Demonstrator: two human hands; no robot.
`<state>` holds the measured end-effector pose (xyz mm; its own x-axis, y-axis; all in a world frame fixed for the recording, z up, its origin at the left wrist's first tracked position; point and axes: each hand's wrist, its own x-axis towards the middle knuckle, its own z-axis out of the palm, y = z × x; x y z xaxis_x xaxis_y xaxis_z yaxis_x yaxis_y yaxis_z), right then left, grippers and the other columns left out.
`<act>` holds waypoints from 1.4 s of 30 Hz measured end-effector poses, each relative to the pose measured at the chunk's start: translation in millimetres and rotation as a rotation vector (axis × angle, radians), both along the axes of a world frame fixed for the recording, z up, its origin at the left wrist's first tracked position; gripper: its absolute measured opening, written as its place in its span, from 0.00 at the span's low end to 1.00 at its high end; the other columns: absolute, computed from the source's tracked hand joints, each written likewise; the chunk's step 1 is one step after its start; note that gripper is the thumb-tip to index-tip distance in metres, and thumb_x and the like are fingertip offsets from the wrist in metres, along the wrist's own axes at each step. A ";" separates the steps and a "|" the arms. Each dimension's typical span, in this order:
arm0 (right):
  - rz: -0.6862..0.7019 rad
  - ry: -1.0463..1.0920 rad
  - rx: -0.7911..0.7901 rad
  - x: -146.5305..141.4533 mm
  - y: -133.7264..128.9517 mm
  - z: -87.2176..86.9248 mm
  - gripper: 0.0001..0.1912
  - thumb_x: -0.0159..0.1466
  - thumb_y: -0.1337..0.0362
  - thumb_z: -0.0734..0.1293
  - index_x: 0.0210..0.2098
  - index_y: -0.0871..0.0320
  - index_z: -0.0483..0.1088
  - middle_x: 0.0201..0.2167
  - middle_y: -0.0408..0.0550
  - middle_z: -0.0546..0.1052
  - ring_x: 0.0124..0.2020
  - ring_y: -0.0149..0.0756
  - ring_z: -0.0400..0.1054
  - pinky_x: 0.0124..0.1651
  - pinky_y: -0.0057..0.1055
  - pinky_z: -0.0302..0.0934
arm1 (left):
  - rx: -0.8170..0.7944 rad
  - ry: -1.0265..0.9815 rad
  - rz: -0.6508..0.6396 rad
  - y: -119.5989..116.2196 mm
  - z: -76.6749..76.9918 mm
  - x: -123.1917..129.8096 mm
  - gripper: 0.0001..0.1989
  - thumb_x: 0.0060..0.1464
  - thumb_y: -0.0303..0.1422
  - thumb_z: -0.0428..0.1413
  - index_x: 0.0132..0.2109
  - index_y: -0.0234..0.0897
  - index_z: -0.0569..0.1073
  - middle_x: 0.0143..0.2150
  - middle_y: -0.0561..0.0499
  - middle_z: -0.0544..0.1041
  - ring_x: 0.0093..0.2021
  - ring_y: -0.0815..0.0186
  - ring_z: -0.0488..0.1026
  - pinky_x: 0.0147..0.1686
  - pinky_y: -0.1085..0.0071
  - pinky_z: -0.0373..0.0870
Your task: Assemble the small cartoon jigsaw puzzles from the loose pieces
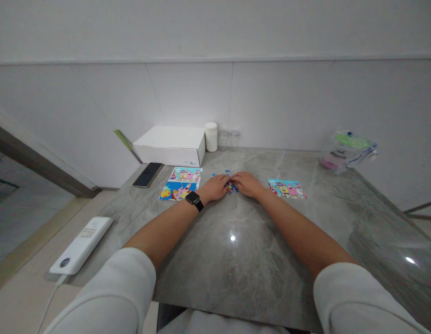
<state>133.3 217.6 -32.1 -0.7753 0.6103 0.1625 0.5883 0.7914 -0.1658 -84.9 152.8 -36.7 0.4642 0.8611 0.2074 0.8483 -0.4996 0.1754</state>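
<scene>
A small heap of colourful puzzle pieces [231, 187] lies on the grey marbled table [232, 269], with a few blue pieces [227, 171] just behind it. My left hand [217, 186] rests at the left side of the heap, and my right hand [247, 183] touches it from the right. The fingertips nearly meet over the pieces; whether they grip any is too small to tell. Left of my hands lies a cartoon picture sheet [180, 184] with two panels. Another cartoon picture card [287, 189] lies to the right.
A white box [170, 144], a white bottle [211, 137] and two clear glasses [229, 140] stand along the wall. A dark phone [148, 175] and a white power bank [82, 246] with a cable lie left. A plastic bag [349, 150] sits at the back right.
</scene>
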 end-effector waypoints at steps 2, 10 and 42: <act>-0.011 0.030 -0.001 12.5 -7.9 3.6 0.24 0.67 0.73 0.62 0.58 0.56 0.78 0.58 0.53 0.79 0.61 0.42 0.70 0.68 0.39 0.57 | 0.027 0.014 0.005 -14.3 4.8 0.7 0.26 0.67 0.34 0.52 0.69 0.38 0.67 0.68 0.38 0.72 0.67 0.52 0.70 0.68 0.53 0.66; -0.148 0.052 0.055 43.3 -40.8 0.5 0.24 0.65 0.74 0.63 0.57 0.57 0.79 0.57 0.56 0.79 0.59 0.47 0.70 0.66 0.42 0.60 | 0.074 0.026 0.060 -38.1 7.8 -0.2 0.25 0.71 0.39 0.50 0.69 0.36 0.67 0.68 0.37 0.72 0.65 0.50 0.71 0.68 0.52 0.65; -0.286 0.058 0.093 48.4 -62.9 6.1 0.19 0.66 0.73 0.64 0.50 0.55 0.82 0.53 0.54 0.82 0.54 0.48 0.71 0.57 0.43 0.61 | 0.130 -0.251 0.345 6.5 24.7 -33.0 0.18 0.66 0.29 0.54 0.60 0.35 0.74 0.58 0.37 0.77 0.60 0.51 0.73 0.64 0.52 0.68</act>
